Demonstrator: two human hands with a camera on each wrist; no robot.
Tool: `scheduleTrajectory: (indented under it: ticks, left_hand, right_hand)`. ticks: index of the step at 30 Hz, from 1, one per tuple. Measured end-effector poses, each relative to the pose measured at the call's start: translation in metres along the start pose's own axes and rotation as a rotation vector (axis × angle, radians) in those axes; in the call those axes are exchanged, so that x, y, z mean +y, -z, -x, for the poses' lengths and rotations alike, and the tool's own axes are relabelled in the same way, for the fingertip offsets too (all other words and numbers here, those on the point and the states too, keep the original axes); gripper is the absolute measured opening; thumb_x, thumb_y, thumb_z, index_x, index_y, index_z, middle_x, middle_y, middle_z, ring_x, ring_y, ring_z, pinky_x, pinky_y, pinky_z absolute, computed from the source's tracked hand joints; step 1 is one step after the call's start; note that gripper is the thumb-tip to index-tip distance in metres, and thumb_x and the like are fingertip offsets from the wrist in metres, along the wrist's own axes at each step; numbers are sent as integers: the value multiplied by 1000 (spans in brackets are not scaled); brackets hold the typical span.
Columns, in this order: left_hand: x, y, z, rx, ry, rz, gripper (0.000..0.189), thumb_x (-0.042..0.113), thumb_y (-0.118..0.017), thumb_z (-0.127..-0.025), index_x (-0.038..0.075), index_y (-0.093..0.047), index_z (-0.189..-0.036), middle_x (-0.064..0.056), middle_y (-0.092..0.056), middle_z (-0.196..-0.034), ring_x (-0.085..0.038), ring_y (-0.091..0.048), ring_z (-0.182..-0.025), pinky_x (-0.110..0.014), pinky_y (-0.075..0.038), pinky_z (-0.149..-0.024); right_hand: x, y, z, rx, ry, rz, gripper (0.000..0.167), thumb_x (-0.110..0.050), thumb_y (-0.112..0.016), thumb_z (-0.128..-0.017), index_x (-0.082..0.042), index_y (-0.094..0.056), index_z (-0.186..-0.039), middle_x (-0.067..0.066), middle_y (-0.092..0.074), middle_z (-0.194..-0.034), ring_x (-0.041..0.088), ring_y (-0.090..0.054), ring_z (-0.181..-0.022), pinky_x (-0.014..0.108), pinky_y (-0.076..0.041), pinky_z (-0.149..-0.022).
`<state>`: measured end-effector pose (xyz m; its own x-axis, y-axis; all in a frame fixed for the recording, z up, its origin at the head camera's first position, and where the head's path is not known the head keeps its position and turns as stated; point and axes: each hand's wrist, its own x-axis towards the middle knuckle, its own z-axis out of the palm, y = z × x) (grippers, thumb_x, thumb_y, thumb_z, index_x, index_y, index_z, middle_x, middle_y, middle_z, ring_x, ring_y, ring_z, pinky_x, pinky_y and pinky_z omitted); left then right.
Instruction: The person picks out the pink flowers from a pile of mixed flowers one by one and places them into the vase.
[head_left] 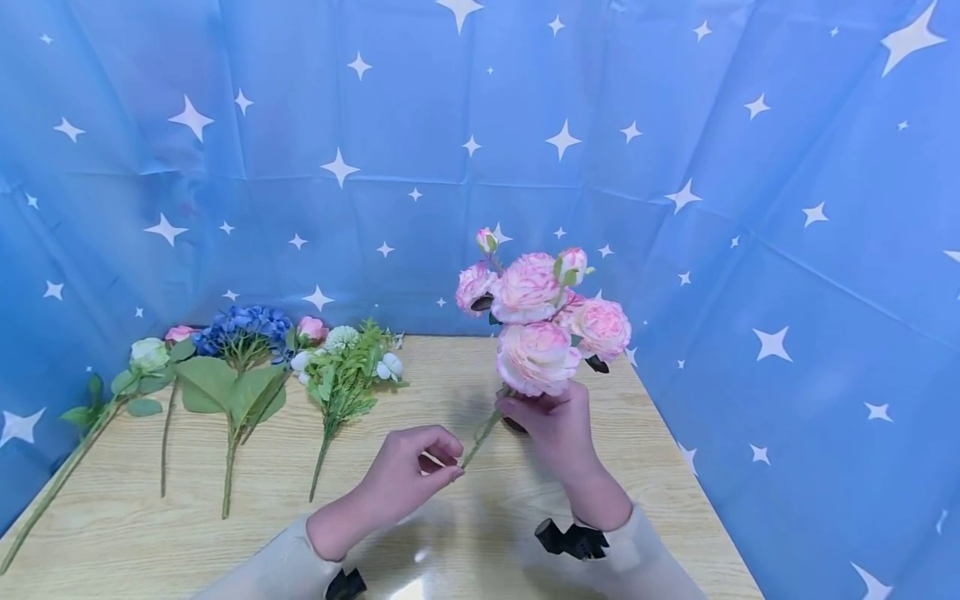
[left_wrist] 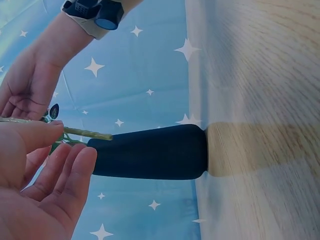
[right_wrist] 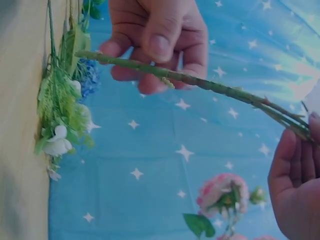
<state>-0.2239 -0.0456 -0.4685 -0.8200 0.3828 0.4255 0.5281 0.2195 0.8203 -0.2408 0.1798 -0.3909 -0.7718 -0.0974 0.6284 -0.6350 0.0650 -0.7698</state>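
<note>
My right hand [head_left: 551, 425] grips the upper stem of a spray of pink-and-white artificial peonies [head_left: 536, 358], just below the blooms. The stem [right_wrist: 200, 82] slants down toward my left hand [head_left: 416, 467]. In the right wrist view, the left fingers lie behind the stem's lower part with the thumb beside it, loosely bent and not closed round it. The stem's cut end shows past the left thumb in the left wrist view. A tall dark vase [left_wrist: 150, 152] stands on the table beyond the hands; in the head view the right hand and flowers hide most of it.
Along the left of the wooden table [head_left: 420, 375] lie several artificial stems: a white rose [head_left: 150, 356], a blue hydrangea [head_left: 243, 329], a pink rose [head_left: 311, 329] and a green-and-white spray [head_left: 348, 371]. A blue star-patterned curtain [head_left: 420, 108] encloses the back and sides.
</note>
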Motion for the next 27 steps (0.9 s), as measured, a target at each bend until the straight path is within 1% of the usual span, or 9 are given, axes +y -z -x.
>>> scheduleTrajectory:
  ticks: [4,6,10,14,16,18,22,24,27]
  left_hand:
    - [-1,0,0,-7,11,3,12,4,-82,-92,9,-75,-100,-7,-79,-98,-11,-77,-87,-28,-65,-74]
    - [-3,-1,-2,-8,20,8,12,3,-81,-92,10,-74,-100,-5,-79,-98,-11,-76,-87,-28,-64,-74]
    - [-8,-1,-10,-5,41,-1,16,2,-81,-92,13,-74,-100,-4,-78,-99,-12,-76,-88,-27,-64,-76]
    - [-15,-1,-21,13,60,-70,17,4,-83,-90,13,-72,-101,-1,-75,-99,-20,-76,-90,-26,-64,-78]
    - [-17,-1,-28,28,69,-98,19,5,-84,-89,13,-72,-101,0,-74,-99,-25,-75,-92,-27,-64,-78]
    - [-20,-1,-35,47,83,-110,20,7,-85,-89,14,-72,-101,0,-73,-99,-26,-73,-93,-29,-64,-79]
    - [-25,-3,-50,82,105,-111,22,7,-87,-87,15,-71,-101,1,-72,-99,-18,-70,-91,-33,-65,-81]
    - [-29,-6,-57,87,111,-122,23,8,-87,-87,15,-70,-101,1,-71,-98,-13,-69,-90,-31,-65,-81]
    - [-35,-13,-68,77,101,-160,24,9,-87,-87,13,-69,-102,-1,-69,-98,-14,-68,-90,-30,-64,-80]
  right_hand:
    - [-5,7,0,32,80,-21,50,27,-75,-77,-10,-76,-111,-15,-77,-99,0,-75,-85,19,-62,-75]
    - [-9,10,-1,52,110,-37,60,28,-75,-76,-18,-76,-115,-13,-77,-102,2,-75,-87,19,-62,-76]
    - [-18,17,-1,104,172,-45,60,26,-78,-75,-15,-74,-119,-10,-77,-108,5,-75,-96,18,-61,-80]
    - [-25,26,-2,171,189,-63,54,17,-85,-77,-13,-72,-120,-7,-77,-108,8,-77,-97,20,-62,-81]
    - [-27,32,-3,194,182,-102,49,13,-86,-79,-9,-71,-119,-5,-78,-105,10,-78,-92,22,-63,-78]
    - [-28,38,-4,231,183,-102,46,9,-88,-79,-5,-70,-120,-4,-78,-103,10,-77,-90,21,-62,-76]
    - [-30,50,-7,270,202,-99,41,9,-87,-81,2,-71,-118,-1,-78,-98,9,-75,-80,19,-60,-69]
    - [-32,55,-9,292,226,-83,32,8,-86,-82,4,-74,-111,-2,-77,-87,6,-68,-68,17,-54,-61]
    - [-32,64,-12,324,283,-83,19,11,-84,-82,12,-72,-97,-3,-68,-70,6,-50,-53,17,-43,-52]
